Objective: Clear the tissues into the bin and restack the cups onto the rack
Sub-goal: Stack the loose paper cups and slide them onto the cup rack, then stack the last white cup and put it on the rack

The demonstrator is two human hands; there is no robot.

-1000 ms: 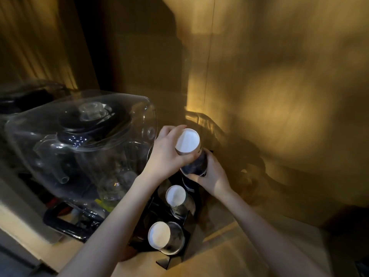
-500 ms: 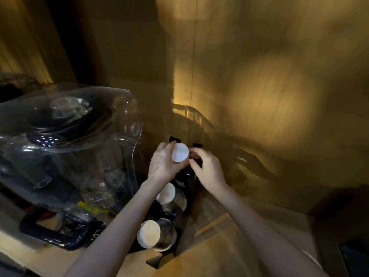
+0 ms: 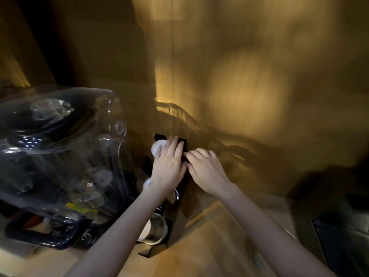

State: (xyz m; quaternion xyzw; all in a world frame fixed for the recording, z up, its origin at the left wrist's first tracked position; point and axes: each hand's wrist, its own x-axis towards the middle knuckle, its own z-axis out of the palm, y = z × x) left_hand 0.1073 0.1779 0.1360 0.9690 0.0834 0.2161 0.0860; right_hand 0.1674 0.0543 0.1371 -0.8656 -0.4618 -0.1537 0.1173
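A black cup rack [image 3: 148, 253] stands on the wooden counter next to the wall. Three cups lie on their sides in it, white bases facing me. The top cup [image 3: 157, 147] sits at the rack's upper slot, and my left hand [image 3: 167, 164] lies over it with fingers wrapped across its body. My right hand [image 3: 207, 170] presses its fingertips against the same cup's dark far end, beside the left fingers. The middle cup [image 3: 147, 182] is mostly hidden under my left wrist. The bottom cup [image 3: 156, 230] is shiny and in plain sight. No tissues or bin are visible.
A big clear plastic cover [image 3: 65, 148] over glassware on a dark tray [image 3: 40, 239] stands close on the rack's left. The wall runs right behind the rack. A wooden counter [image 3: 201, 248] stretches to the right, with a dark recessed edge [image 3: 339, 240] at far right.
Both hands carried the top cup down and back into the rack's upper slot. My left hand has flattened over it. The view has swung slightly right.
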